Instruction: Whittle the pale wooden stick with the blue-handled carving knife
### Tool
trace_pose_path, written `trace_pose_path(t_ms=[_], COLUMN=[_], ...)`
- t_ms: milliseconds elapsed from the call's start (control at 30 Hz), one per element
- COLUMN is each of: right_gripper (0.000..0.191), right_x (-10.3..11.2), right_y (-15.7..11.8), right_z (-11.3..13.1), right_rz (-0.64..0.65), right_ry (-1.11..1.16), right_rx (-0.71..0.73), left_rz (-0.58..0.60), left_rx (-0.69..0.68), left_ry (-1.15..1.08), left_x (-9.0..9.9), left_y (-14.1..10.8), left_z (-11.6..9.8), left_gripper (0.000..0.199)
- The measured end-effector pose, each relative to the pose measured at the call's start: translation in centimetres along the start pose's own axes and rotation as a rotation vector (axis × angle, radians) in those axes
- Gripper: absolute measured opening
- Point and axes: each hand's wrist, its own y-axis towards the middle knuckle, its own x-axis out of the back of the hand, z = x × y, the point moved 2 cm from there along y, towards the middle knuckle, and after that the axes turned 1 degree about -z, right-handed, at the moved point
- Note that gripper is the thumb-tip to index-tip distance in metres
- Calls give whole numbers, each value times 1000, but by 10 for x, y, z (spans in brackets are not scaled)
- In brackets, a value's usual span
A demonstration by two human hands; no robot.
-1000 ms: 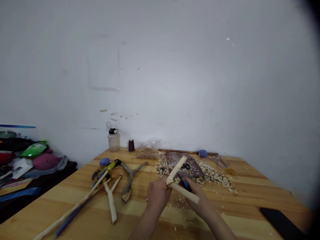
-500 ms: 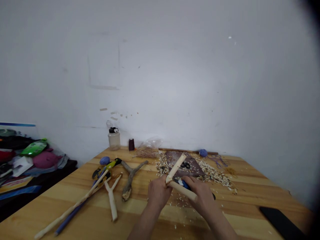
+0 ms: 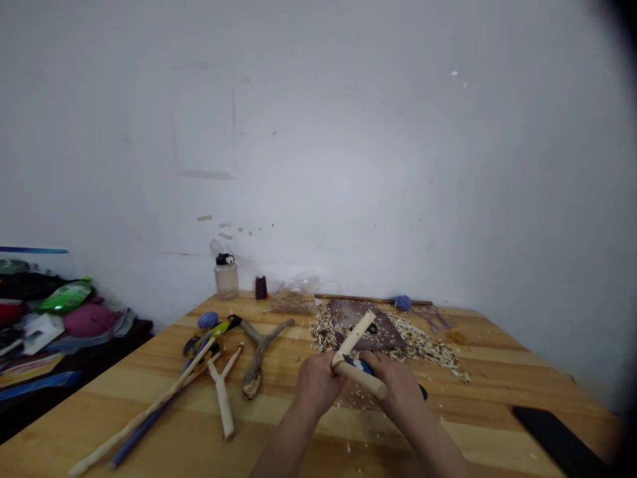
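Note:
My left hand [image 3: 318, 384] is closed around a peeled, forked stick [image 3: 364, 378] near its fork, one prong pointing up and away and a thick end pointing toward the lower right. In my right hand [image 3: 398, 386] is a blue-and-black knife [image 3: 367, 367], held against the stick close to the fork. Its black end [image 3: 423, 392] sticks out behind the hand; the blade is hidden. Beneath the hands, pale wood shavings are scattered on the table. A second peeled fork [image 3: 222, 398] and a bark-covered forked branch [image 3: 259, 355] lie to the left.
Beyond my hands, a dark sheet [image 3: 348, 315] bears black-handled scissors [image 3: 371, 328] among heaped shavings [image 3: 428, 345]. Left are long sticks [image 3: 134, 421] and yellow-and-black pruners [image 3: 221, 326]. A bottle [image 3: 227, 282], thread spool [image 3: 261, 287] and plastic bag [image 3: 296, 299] stand near the wall; a black phone-like slab [image 3: 557, 438] lies right.
The stick has turned slightly in my hands, its thick end now facing more toward me. My right hand has shifted a little left, closer to the fork; both grips stay.

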Motion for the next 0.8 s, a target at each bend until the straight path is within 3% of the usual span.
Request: trace_pose_path(t_ms=[133,267,400,533,633,800], right_gripper=[26,22,13,30,35,29], right_x=[-10,-20,-23,-21,-17,-13], right_y=[1,3,4,2,1,0], right_z=[6,12,13,10,10,9], right_rz=[-70,-126,-45,57,41,-73], right_ry=[57,381,769,1055,1090,908], right_rx=[-69,-55,-12,-139,-162,-109], left_rz=[-52,-71,-30,-13,63,119], left_rx=[25,66,69,101,118,97], left_ry=[-87,-355,-637,-755,-910,-1113], left_x=[-8,-15,-14,-11,-15,-22], left_y=[0,-1,-1,-1,0,2], left_z=[-1,-6,-8,2,8,8], left_gripper=[16,14,11,26,38,33])
